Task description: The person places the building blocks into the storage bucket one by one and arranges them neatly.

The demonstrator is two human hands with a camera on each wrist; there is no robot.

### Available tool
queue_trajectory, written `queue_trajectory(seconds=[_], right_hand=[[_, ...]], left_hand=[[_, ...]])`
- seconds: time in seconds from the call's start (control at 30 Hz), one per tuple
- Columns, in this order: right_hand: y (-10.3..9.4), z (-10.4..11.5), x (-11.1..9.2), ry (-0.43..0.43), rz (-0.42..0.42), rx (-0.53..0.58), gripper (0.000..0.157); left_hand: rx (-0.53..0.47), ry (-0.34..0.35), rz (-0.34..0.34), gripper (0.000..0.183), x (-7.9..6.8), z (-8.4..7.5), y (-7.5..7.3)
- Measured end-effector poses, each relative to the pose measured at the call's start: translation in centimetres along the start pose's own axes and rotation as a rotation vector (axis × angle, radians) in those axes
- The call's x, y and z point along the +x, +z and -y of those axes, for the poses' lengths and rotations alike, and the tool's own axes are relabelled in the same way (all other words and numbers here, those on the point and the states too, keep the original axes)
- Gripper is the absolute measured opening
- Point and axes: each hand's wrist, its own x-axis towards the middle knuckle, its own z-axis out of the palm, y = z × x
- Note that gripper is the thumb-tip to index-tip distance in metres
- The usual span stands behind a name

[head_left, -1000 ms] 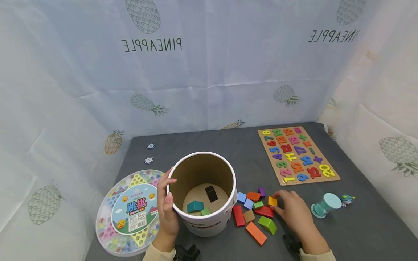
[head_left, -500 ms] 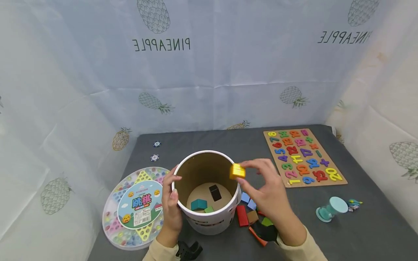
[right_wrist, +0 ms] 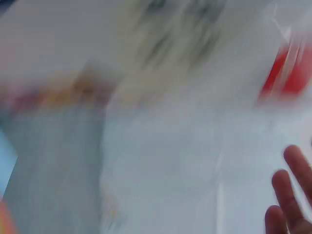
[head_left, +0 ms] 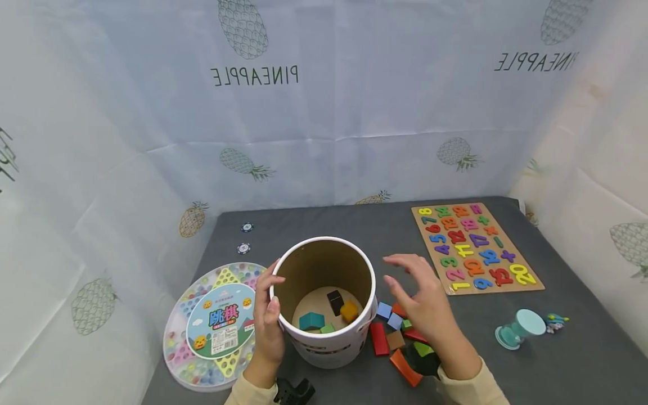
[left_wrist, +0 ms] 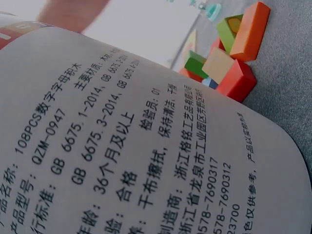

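My left hand [head_left: 270, 332] grips the left side of a white round bucket [head_left: 324, 354], its fingertips over the rim. Inside the bucket lie a yellow block [head_left: 349, 311], a black block [head_left: 335, 302], a teal block [head_left: 311, 321] and a light green block [head_left: 327, 328]. Just right of the bucket, my right hand [head_left: 424, 298] is raised with thumb and fingers apart, holding nothing. Below it, partly hidden by the wrist, are loose blocks, among them a red block [head_left: 379, 338], an orange block [head_left: 405, 368] and a tan block [head_left: 395, 340]. Printed text covers the bucket's side in the left wrist view.
A round Chinese checkers set [head_left: 174, 337] lies left of the bucket. Two poker chips [head_left: 244, 248] sit behind it. A wooden number board [head_left: 430, 228] lies at the back right, with a teal cup-shaped piece [head_left: 520, 328] and a small figurine [head_left: 556, 322] nearer.
My right hand took the yellow block from the pile, carried it left to the bucket's rim and let it go inside, then drew back slightly right. The left hand kept its grip.
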Motion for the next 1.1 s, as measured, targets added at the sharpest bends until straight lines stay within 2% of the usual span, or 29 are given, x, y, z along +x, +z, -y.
queue_trajectory(seconds=[0.1,0.17,0.23,0.3,0.37,0.47,0.57,0.67,0.8,0.87,0.97,1.1], right_hand=[[-0.6,-3.3,-1.1,0.171,0.113,-0.148,0.037],[-0.6,-5.2,-1.9,0.280,0.258,-0.224,0.036],[-0.4,-6.8,-2.7,0.364,0.383,-0.254,0.036],[-0.1,-7.9,-3.4,0.445,0.448,-0.256,0.036],[0.3,-8.4,-3.8,0.488,0.455,-0.255,0.035],[0.6,-8.8,-4.0,0.491,0.404,-0.249,0.031],[0.5,-9.1,-3.7,0.424,0.389,-0.266,0.030],[0.1,-9.2,-3.4,0.384,0.427,-0.258,0.033],[-0.4,-9.4,-3.3,0.358,0.520,-0.236,0.038],[-0.3,-9.7,-3.5,0.341,0.535,-0.242,0.040],[0.0,-10.3,-3.8,0.357,0.506,-0.268,0.038],[0.1,-10.7,-4.0,0.424,0.418,-0.306,0.034]], left_hand=[[0.000,-0.002,-0.001,0.042,0.1,0.0,0.0],[-0.004,0.002,-0.007,0.042,0.1,-0.1,0.0],[-0.008,0.010,-0.012,0.043,0.2,-0.1,0.0],[-0.010,0.017,-0.017,0.042,0.3,-0.1,0.1],[-0.011,0.019,-0.018,0.042,0.4,0.0,0.1],[-0.014,0.023,-0.016,0.042,0.6,0.1,0.1],[-0.016,0.030,-0.010,0.042,0.7,0.2,0.2],[-0.015,0.036,0.000,0.040,0.7,0.3,0.2],[-0.011,0.034,0.010,0.037,0.5,0.3,0.2],[-0.007,0.029,0.010,0.037,0.4,0.2,0.1],[-0.007,0.020,0.005,0.037,0.3,0.0,0.0],[-0.019,0.027,-0.004,0.039,0.1,0.0,0.1]])
